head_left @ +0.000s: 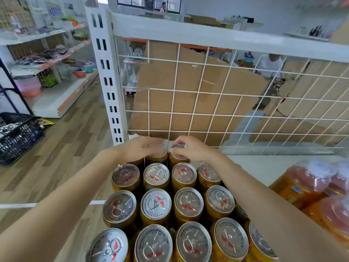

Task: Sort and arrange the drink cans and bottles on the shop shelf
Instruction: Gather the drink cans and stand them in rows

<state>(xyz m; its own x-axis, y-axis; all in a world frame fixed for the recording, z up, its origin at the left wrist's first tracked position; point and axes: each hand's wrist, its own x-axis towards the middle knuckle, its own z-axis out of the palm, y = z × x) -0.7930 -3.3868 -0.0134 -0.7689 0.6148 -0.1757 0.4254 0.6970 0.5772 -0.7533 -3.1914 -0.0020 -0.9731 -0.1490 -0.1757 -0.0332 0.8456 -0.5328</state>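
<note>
Several gold drink cans (156,204) with silver pull-tab lids stand in tight rows on the white shelf (264,167), seen from above. My left hand (139,148) grips the top of a can (157,155) in the back row, fingers curled over its lid. Right beside it, my right hand (190,148) curls its fingers round the rim of the neighbouring back-row can (178,157). Both cans stand close to the white wire grid (207,87) at the back of the shelf.
Plastic-wrapped packs of gold cans (309,184) lie on the shelf at the right. Cardboard (188,103) leans behind the grid. A white slotted upright (109,82) borders the shelf on the left. A black basket (17,135) sits on the wooden floor. A person stands behind the grid.
</note>
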